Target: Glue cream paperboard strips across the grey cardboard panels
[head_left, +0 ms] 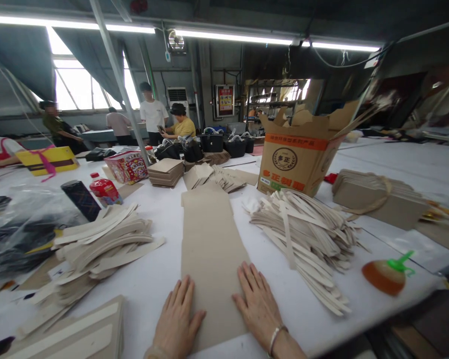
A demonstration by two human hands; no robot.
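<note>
A long beige cardboard sheet (213,244) lies on the white table in front of me, its near end between my hands. My left hand (178,314) rests flat with its fingers stretched out, touching the sheet's left edge. Across from it, my right hand (258,301) lies on the right edge, fingers spread and a bracelet at the wrist. To the right is a loose heap of thin pale strips (310,229). On the left, curved pale pieces (105,239) are piled up. Flat panels with lighter strips on them (86,331) lie at the lower left.
A large open carton (295,164) stands behind the strips. A bottle of amber liquid with a green spout (387,274) sits near the right edge. Stacked boards (377,197), a red bottle (105,189) and a plastic bag (26,224) also occupy the table. Several people are farther back.
</note>
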